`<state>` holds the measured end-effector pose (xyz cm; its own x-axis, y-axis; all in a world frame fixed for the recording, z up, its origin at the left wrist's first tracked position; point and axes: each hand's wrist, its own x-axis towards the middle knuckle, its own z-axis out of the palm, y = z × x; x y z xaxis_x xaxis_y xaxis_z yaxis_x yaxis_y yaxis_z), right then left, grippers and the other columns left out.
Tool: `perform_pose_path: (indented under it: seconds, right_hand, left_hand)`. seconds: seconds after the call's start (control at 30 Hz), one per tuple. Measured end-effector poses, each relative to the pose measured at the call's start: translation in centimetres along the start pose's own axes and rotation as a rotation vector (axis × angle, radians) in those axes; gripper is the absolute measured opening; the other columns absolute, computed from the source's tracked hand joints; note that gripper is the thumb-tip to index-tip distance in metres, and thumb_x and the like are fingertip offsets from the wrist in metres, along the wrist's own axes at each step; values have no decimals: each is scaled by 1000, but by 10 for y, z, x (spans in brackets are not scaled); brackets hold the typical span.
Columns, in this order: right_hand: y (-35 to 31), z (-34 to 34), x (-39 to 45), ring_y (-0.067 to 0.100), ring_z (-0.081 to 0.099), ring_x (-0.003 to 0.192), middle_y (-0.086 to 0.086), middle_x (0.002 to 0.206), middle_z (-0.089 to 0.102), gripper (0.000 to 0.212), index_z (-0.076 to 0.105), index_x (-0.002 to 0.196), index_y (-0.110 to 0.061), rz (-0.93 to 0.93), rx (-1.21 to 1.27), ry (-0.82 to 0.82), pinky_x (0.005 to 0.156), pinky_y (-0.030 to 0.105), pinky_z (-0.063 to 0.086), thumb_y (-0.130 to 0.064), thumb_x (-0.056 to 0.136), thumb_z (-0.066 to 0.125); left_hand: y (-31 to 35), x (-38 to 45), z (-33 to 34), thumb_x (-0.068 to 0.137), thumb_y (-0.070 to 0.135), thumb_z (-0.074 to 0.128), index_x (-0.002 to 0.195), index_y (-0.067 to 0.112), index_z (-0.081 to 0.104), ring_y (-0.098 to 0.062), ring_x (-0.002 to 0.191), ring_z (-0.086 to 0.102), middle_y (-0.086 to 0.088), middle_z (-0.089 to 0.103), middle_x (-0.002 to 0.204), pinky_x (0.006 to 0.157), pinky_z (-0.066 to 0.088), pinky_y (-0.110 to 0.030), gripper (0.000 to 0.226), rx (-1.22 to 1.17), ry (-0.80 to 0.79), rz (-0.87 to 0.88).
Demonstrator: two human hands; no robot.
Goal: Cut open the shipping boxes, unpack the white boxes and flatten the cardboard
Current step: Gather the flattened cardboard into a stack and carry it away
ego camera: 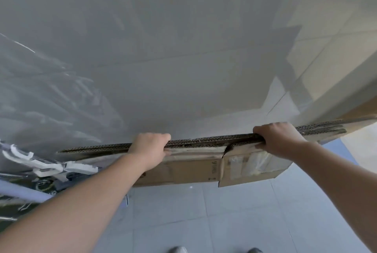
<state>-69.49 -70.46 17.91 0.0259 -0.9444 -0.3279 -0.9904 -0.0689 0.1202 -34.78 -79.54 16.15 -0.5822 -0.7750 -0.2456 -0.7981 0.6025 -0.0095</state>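
A flattened brown cardboard box (193, 168) stands on edge in front of me, its corrugated top edge running left to right. Its near face carries strips of clear tape and a torn seam near the middle. My left hand (150, 149) grips the top edge left of centre. My right hand (278, 140) grips the same edge further right, fingers curled over the layers. No white boxes or cutter are in view.
A pale wall (163, 48) rises just behind the cardboard. At the left, white plastic parts (40, 163) and a white pipe lie behind a clear sheet. Grey floor tiles (204, 216) and my shoe tips (179, 249) are below. A lit tiled area (336, 48) lies at the right.
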Motion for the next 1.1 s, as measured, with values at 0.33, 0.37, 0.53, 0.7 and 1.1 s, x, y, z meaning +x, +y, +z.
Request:
perform_pose_path:
  seconds: [0.33,0.37,0.53,0.7,1.1]
  right_hand:
    - [-11,26,144,23,62,89,-4,95,68,30,57,105,-30,-153,8,42,63,28,34,-46,81,67]
    - [-14,35,152,23,62,87,-4,94,68,29,57,103,-30,-156,16,44,63,28,34,-46,81,67]
    - [-28,58,179,23,56,77,-4,84,63,32,47,86,-24,-179,47,81,61,28,32,-45,80,69]
    - [-25,35,199,6,44,51,-13,55,47,44,39,67,-27,-214,92,-34,49,25,32,-53,71,74]
    - [-33,70,193,27,61,88,5,92,67,30,60,92,-12,-97,51,245,78,33,38,-37,80,72]
  left_hand:
    - [-64,68,49,84,55,59,105,30,54,-20,75,58,7,60,78,53,32,-28,33,43,-89,-190]
    - [-65,71,58,85,55,59,108,31,54,-21,79,61,6,64,84,56,35,-28,34,37,-105,-208]
    - [-80,87,80,85,54,60,117,30,54,-22,94,62,2,67,106,69,46,-29,41,36,-101,-295]
    - [-115,107,59,71,59,73,124,32,57,-28,105,60,-1,65,120,74,43,-30,61,-62,-184,-295]
    - [-99,86,100,68,25,85,93,11,70,-29,77,63,-6,70,80,68,46,-36,33,60,277,-220]
